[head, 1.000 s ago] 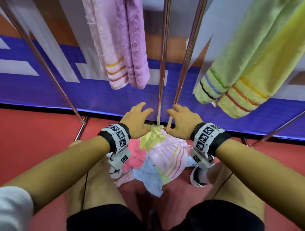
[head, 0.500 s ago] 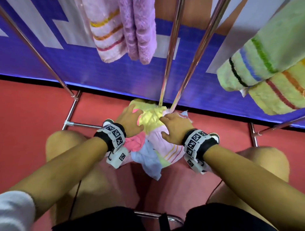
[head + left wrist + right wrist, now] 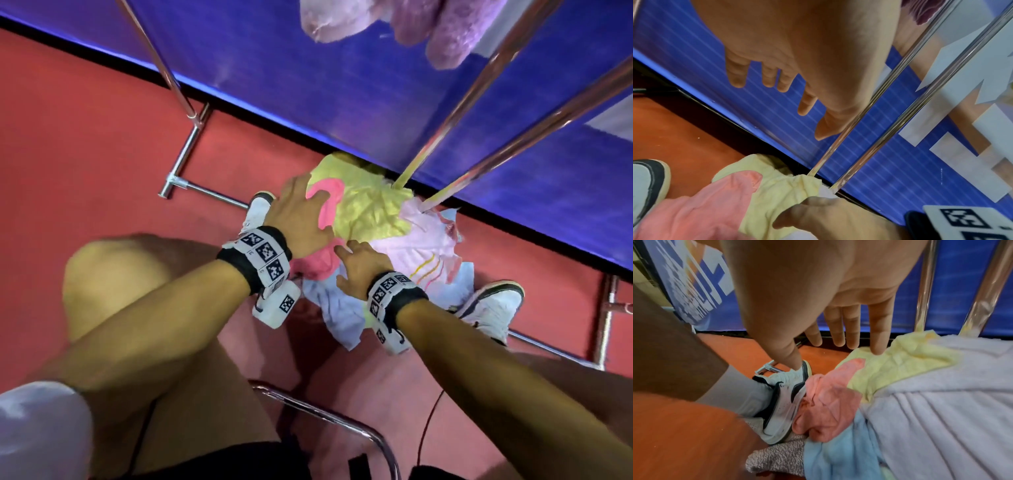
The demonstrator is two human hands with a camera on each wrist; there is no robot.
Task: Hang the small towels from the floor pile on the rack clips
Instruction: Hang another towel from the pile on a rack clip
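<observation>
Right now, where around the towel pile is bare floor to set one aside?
Bare red floor lies left of the rack foot. The towel pile is hemmed in by the blue banner, white shoe and both knees.

a crumpled pile of small towels [image 3: 383, 246] lay on the red floor at the foot of the rack poles [image 3: 455, 123]: yellow [image 3: 370, 209] uppermost, pink [image 3: 325, 212] beside it, striped lilac-white [image 3: 421, 250] and pale blue [image 3: 342, 311] nearer.

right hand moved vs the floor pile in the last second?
Yes. The right hand has dropped from above the far edge of the towel pile to its near side, by the pink towel.
</observation>
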